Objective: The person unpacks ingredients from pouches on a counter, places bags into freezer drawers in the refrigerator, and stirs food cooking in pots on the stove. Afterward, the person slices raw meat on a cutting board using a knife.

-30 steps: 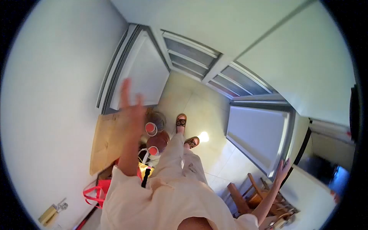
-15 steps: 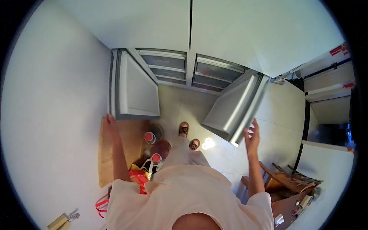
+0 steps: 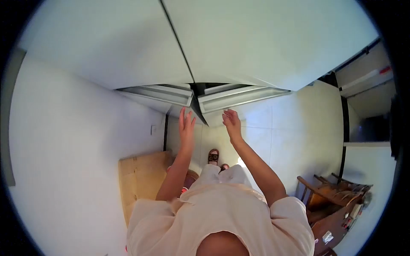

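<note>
1. So the two lower refrigerator doors are right in front of the person: left lower door (image 3: 158,94) and right lower door (image 3: 245,96), both a bit ajar, with a dark gap between their inner edges.
2. Left hand (image 3: 186,126): open, fingers stretched up and spread a little, nothing in it. It's at the front of the left lower door, near the inner end. Can't tell if the fingertips actually touch.
3. Right hand (image 3: 232,123): about half open, fingers loosely bent, nothing held that I can see. It's right by the front of the right lower door; contact is impossible to call.
4. Upper doors (image 3: 265,47) sit above, with just a thin dark seam down the middle.
5. Down below: sandals (image 3: 213,156) on the tiled floor (image 3: 294,119), a light wooden panel (image 3: 143,177) by the left wall, a wooden chair (image 3: 326,194) off to the right.
</note>
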`<state>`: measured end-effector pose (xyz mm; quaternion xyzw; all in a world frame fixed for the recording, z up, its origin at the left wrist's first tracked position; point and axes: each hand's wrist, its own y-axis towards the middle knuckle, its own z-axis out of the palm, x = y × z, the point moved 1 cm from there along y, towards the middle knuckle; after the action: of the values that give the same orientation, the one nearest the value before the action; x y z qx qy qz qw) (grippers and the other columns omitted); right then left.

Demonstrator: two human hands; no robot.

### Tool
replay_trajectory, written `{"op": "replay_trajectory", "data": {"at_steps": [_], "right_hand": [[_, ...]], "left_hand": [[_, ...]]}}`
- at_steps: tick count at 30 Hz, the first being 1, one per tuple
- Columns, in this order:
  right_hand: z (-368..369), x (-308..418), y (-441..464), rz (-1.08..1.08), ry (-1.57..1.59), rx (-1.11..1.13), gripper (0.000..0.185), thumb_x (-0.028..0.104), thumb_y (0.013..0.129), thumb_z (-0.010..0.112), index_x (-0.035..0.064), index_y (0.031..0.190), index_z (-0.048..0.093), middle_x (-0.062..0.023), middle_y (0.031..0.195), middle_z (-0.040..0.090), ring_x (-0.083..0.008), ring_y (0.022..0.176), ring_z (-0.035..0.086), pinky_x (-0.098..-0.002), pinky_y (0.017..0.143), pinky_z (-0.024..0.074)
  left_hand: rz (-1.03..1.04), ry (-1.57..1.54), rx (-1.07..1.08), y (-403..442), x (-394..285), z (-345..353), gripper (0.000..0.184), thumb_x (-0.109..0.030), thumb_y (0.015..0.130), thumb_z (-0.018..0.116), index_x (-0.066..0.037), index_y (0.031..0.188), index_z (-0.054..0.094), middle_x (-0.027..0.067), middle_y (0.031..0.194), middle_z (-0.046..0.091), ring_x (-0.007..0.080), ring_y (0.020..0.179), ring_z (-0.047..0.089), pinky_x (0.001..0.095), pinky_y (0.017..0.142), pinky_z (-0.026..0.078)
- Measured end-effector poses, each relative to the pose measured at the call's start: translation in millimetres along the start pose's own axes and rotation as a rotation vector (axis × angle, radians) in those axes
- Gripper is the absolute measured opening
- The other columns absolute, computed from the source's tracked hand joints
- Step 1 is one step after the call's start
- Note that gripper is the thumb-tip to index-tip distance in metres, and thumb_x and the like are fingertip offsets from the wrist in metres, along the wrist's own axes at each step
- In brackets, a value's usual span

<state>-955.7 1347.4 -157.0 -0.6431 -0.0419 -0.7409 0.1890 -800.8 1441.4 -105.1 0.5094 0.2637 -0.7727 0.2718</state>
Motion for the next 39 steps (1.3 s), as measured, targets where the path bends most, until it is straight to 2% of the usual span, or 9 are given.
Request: {"op": "replay_trajectory", "data": {"at_steps": [7,11,16,19,22,23,24,28,39], "right_hand": [[36,-13,79,-0.169,-0.029,-0.008,0.038,0.013,0.089,0.058,0.0074,0.124,0.046,-0.0072,0.120,0.054,-0.0165,0.104,0.055,-0.0297,0.086,0.0455],[0,-8,82,-0.121,0.011,0.429,0.042,0.009,0.085,0.059,0.0053,0.125,0.046,-0.0074,0.119,0.055,-0.0149,0.096,0.058,-0.0284,0.081,0.0481],[-153,28,24,-0.376,-0.510,0.357,0.040,0.017,0.084,0.061,0.0078,0.122,0.051,-0.0136,0.109,0.059,-0.0234,0.084,0.063,-0.0330,0.074,0.0500],[-293,4,4,-0.114,-0.610,0.248,0.039,0.019,0.084,0.062,0.0064,0.120,0.053,-0.0127,0.102,0.061,-0.0217,0.083,0.064,-0.0338,0.074,0.0504],[-421,7,-17,0.150,-0.426,-0.034,0.034,0.021,0.082,0.065,0.0023,0.110,0.060,-0.0111,0.104,0.064,-0.0202,0.084,0.065,-0.0321,0.075,0.0521],[-457,6,-8,0.176,-0.589,-0.089,0.031,0.020,0.082,0.065,0.0026,0.108,0.061,-0.0103,0.099,0.066,-0.0209,0.080,0.066,-0.0312,0.073,0.0528],[-492,18,3,0.188,-0.551,-0.116,0.029,0.019,0.083,0.064,0.0022,0.106,0.062,-0.0099,0.096,0.066,-0.0197,0.080,0.066,-0.0304,0.072,0.0528],[-586,47,68,0.251,-0.544,-0.100,0.024,0.018,0.084,0.063,0.0013,0.101,0.063,-0.0097,0.088,0.067,-0.0176,0.077,0.066,-0.0292,0.070,0.0528],[-615,66,399,0.072,-0.951,0.246,0.027,0.026,0.081,0.067,0.0073,0.100,0.065,-0.0115,0.096,0.066,-0.0242,0.083,0.064,-0.0349,0.075,0.0507]], "left_hand": [[-0.193,-0.195,-0.320,83,48,40,0.075,-0.057,0.088,0.046,-0.015,0.144,0.019,0.0020,0.148,0.021,0.0257,0.129,0.028,0.0516,0.104,0.026],[-0.127,-0.276,-0.316,110,61,38,0.070,-0.052,0.090,0.046,-0.017,0.143,0.017,0.0048,0.150,0.016,0.0313,0.124,0.030,0.0509,0.105,0.026],[-0.014,-0.299,-0.468,131,68,13,0.055,-0.042,0.087,0.054,-0.013,0.131,0.037,0.0031,0.127,0.043,0.0224,0.093,0.051,0.0291,0.075,0.048],[0.084,-0.169,-0.433,142,90,-45,0.072,-0.054,0.084,0.056,-0.013,0.137,0.030,0.0042,0.141,0.033,0.0318,0.111,0.045,0.0459,0.096,0.041],[-0.089,0.017,-0.607,107,119,-60,0.071,-0.048,0.087,0.057,-0.009,0.138,0.030,0.0067,0.139,0.037,0.0292,0.112,0.048,0.0419,0.094,0.042],[-0.180,-0.306,0.027,106,156,-83,0.054,-0.044,0.087,0.058,-0.009,0.125,0.043,0.0028,0.119,0.048,0.0239,0.102,0.053,0.0388,0.083,0.046],[-0.377,-0.451,0.657,92,168,-61,0.039,-0.039,0.087,0.060,-0.009,0.111,0.056,-0.0011,0.099,0.060,0.0186,0.091,0.058,0.0356,0.073,0.049],[-0.839,0.862,0.012,-30,255,25,0.035,-0.038,0.086,0.059,-0.009,0.106,0.058,0.0002,0.095,0.061,0.0184,0.086,0.059,0.0353,0.071,0.049],[-0.993,1.050,0.392,129,394,317,0.028,-0.034,0.084,0.056,-0.008,0.093,0.064,0.0039,0.083,0.065,0.0180,0.073,0.061,0.0346,0.066,0.048]]}}
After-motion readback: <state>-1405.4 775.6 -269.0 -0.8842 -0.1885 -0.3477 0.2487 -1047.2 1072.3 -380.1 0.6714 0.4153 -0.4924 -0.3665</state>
